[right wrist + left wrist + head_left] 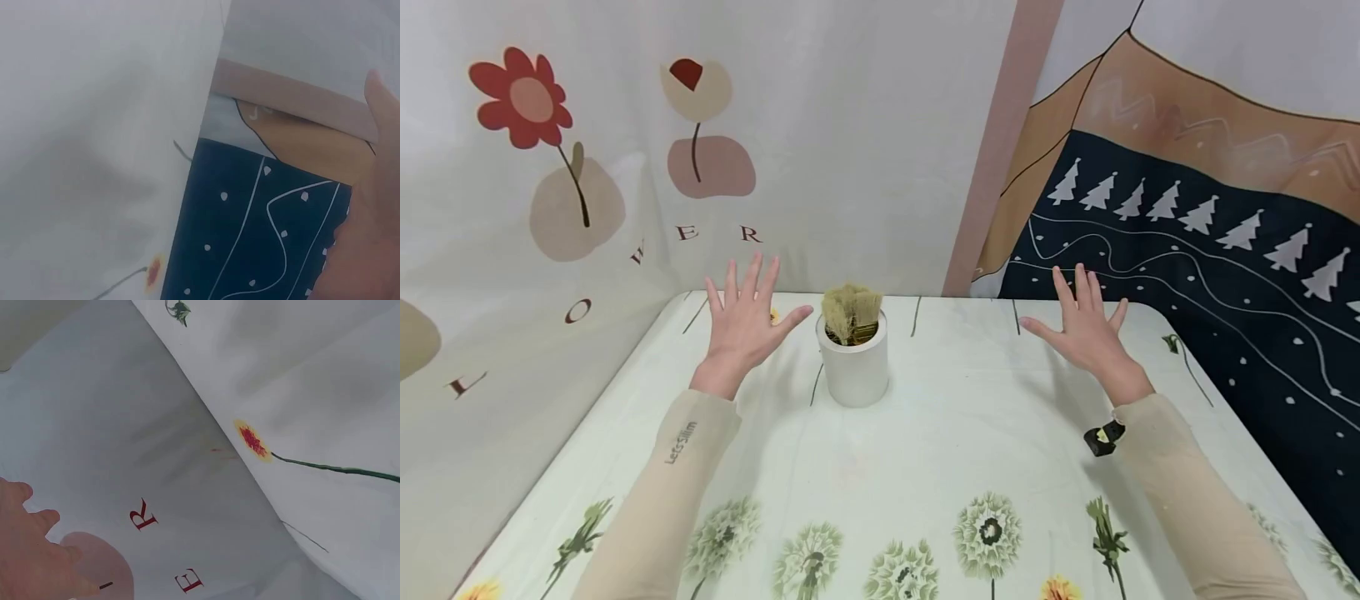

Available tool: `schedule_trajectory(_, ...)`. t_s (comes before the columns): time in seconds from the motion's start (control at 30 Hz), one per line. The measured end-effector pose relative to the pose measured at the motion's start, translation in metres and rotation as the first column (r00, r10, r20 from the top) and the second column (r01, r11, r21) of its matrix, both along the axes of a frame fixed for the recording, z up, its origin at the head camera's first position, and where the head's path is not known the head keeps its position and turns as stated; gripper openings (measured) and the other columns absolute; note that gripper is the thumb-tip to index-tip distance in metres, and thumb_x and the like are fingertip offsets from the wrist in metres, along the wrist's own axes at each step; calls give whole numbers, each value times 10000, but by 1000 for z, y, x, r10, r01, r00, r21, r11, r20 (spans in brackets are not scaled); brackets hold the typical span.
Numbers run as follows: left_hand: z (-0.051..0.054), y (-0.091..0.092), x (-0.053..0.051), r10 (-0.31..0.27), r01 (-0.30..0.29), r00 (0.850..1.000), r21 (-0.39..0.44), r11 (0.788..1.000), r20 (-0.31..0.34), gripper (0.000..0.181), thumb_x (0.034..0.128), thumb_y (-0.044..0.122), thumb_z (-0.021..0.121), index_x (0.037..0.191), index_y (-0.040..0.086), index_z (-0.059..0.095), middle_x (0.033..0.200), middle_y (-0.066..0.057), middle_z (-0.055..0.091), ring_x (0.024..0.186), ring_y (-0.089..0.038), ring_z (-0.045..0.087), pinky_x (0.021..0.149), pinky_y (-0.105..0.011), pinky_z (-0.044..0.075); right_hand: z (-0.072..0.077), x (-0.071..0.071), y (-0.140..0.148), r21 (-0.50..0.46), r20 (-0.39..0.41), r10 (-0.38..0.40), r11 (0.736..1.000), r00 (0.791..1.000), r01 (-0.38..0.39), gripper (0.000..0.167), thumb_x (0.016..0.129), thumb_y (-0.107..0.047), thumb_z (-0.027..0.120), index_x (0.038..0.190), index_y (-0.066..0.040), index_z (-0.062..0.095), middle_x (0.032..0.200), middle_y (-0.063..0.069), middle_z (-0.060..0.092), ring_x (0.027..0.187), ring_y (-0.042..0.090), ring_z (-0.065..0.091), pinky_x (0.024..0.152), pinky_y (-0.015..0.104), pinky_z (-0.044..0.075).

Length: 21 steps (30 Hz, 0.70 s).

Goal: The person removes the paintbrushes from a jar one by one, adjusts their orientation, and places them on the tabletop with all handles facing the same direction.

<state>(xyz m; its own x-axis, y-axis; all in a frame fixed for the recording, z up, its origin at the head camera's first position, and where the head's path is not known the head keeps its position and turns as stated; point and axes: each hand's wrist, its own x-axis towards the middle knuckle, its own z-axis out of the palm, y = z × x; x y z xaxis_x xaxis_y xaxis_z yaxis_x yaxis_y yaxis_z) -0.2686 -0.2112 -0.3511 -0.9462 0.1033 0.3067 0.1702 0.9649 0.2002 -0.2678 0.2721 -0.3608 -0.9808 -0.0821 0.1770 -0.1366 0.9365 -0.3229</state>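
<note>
Both hands hover over the table with fingers spread wide, and neither holds anything. My left hand (742, 327) is left of a white cylindrical pot (857, 375), its thumb pointing toward the rim without visible contact. Inside the pot stand several brushes (850, 307) with pale, straw-coloured bristles turned up; their lower parts are hidden by the wall. Farther right, my right hand (1086, 329) is well apart from the pot. The left wrist view catches part of the left hand (34, 550) at its lower left; the right wrist view has part of the right hand (369, 219) along its right edge.
A white cloth with printed dandelions and flowers covers the table (917, 450). Behind it hangs a pale curtain (865, 150) with printed flowers and letters. A dark blue and brown patterned cloth (1150, 250) hangs at the right. A small black device (1103, 438) sits at the right wrist.
</note>
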Motion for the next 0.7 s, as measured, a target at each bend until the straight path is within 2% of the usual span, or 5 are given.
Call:
schedule_trajectory(0.23,-7,1,6,-17,17,1000,24,1000,4,954,912,797,342,1620,256,3,1703,-79,9,1558,-396,-71,1214,-689,-118,-7,1,-4,-12,-14,-3,1000,1000,2,1088,883,-727,533,1616,-154,-30,1664,225,-115,1539,423,-137,1106,832,-92)
schedule_trajectory(0.43,-9,3,13,-46,47,999,45,998,-9,941,921,782,351,1621,246,23,1699,-94,45,1564,-382,-15,1248,-649,-54,-10,2,-8,-41,-28,-3,999,1000,2,1074,896,-688,560,1615,-117,3,1666,220,-109,1542,432,-102,1167,782,-16)
schedule_trajectory(0.7,-14,8,22,-96,97,995,106,990,-10,931,930,743,415,1621,212,91,1690,-120,107,1564,-356,70,1275,-602,17,-14,3,-17,-87,-45,0,996,999,-4,1021,919,-615,594,1609,-75,71,1672,229,-9,1544,440,16,1207,716,124)
